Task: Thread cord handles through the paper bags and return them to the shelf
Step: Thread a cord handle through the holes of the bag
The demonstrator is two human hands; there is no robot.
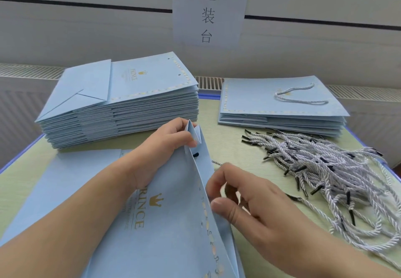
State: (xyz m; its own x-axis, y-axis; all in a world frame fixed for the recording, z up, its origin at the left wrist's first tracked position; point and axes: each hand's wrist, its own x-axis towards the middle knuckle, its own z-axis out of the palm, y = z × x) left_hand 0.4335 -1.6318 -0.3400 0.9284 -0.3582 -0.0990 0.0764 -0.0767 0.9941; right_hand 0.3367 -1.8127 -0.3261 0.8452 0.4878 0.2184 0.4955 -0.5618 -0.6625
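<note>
A light blue paper bag point(165, 223) printed PRINCE in gold lies in front of me with its mouth raised. My left hand point(165, 147) pinches the folded top corner of the bag and holds it up. My right hand point(249, 201) has its thumb on the rim of the front panel and its curled fingers behind it. A white twisted cord point(217, 163) runs from the bag to behind my right hand, and its black tip point(196, 155) pokes through a hole near the rim. Whether my right hand also holds the cord is hidden.
A tall stack of flat bags point(130, 95) without handles stands at the back left. A lower stack point(271, 102) with a cord handle on top lies at the back right. Loose cords point(325, 169) are heaped on the right of the green table point(210, 112). A paper sign point(210, 10) hangs behind.
</note>
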